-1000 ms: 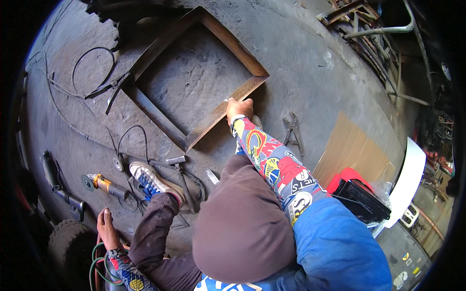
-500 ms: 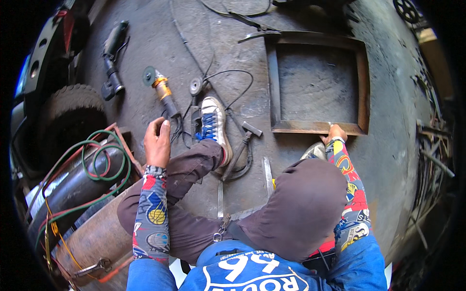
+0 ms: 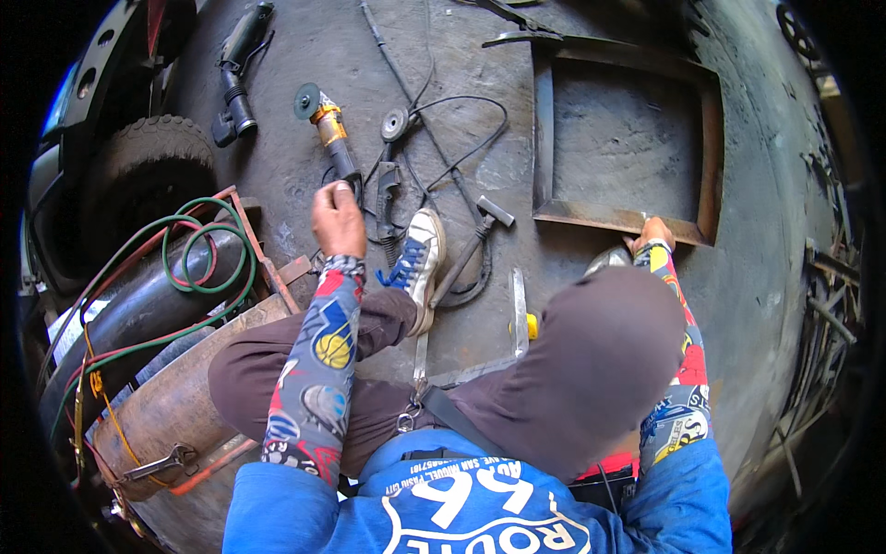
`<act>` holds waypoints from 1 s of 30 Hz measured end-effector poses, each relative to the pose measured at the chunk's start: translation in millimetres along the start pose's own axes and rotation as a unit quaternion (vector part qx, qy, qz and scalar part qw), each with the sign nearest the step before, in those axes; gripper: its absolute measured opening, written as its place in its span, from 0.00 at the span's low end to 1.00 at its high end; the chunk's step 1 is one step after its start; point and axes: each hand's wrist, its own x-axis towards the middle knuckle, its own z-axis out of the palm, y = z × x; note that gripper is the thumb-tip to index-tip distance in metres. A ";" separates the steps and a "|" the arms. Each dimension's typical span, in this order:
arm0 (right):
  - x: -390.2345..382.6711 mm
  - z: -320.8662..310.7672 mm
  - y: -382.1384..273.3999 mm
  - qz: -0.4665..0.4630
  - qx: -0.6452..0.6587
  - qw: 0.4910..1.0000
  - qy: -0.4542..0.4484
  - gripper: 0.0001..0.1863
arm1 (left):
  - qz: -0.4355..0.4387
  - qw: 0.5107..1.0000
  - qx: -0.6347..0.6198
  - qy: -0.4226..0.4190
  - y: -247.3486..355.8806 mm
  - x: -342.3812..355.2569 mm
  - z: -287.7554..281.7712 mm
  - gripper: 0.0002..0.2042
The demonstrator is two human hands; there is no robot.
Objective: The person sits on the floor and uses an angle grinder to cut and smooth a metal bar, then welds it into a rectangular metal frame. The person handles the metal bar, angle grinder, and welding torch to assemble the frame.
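Note:
My right hand (image 3: 653,231) grips the near edge of a square metal frame (image 3: 600,212), close to its right corner. The frame is brown and dark steel with an open middle. My left hand (image 3: 339,222) is held out in front of me, fingers curled; what they hold, if anything, is hidden. Just beyond it lies an orange and grey angle grinder (image 3: 329,127) with a thin disc, the end of its body beside my fingertips. To its right lies a second grinder (image 3: 389,180) with a pale round disc. A hammer (image 3: 461,254) rests beside my left shoe.
Cables (image 3: 443,152) wind over the concrete floor past the tools. Gas cylinders (image 3: 166,397) with coiled green and red hoses (image 3: 221,277) stand at the left, near a vehicle tyre (image 3: 148,166). A black tool (image 3: 242,74) lies far left. Metal scraps (image 3: 831,323) line the right side.
My left hand has moved forward, closer to the grinder's rear end, and its fingers look more curled. My right hand stays on the metal frame. The whole view has shifted slightly.

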 end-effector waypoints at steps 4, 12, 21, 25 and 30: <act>6.3 -7.5 3.4 -0.038 -0.033 0.997 -0.055 0.32 | -0.179 0.954 0.168 -0.170 -79.3 10.6 41.5 0.20; -1.6 -13.3 1.9 -0.036 -0.080 0.995 -0.056 0.31 | -0.150 0.940 0.227 -0.205 -201.2 18.0 122.8 0.30; -20.8 -12.9 1.5 -0.046 -0.077 0.994 -0.059 0.33 | -0.076 0.931 0.237 -0.265 -185.9 30.0 86.4 0.23; -25.1 -11.7 0.5 -0.034 -0.044 0.997 -0.062 0.33 | -0.120 0.964 0.093 -0.218 -166.3 14.8 60.0 0.19; -21.7 -9.4 -1.1 -0.012 -0.059 0.998 -0.028 0.30 | -0.039 0.988 0.039 -0.144 -133.9 -20.0 50.6 0.19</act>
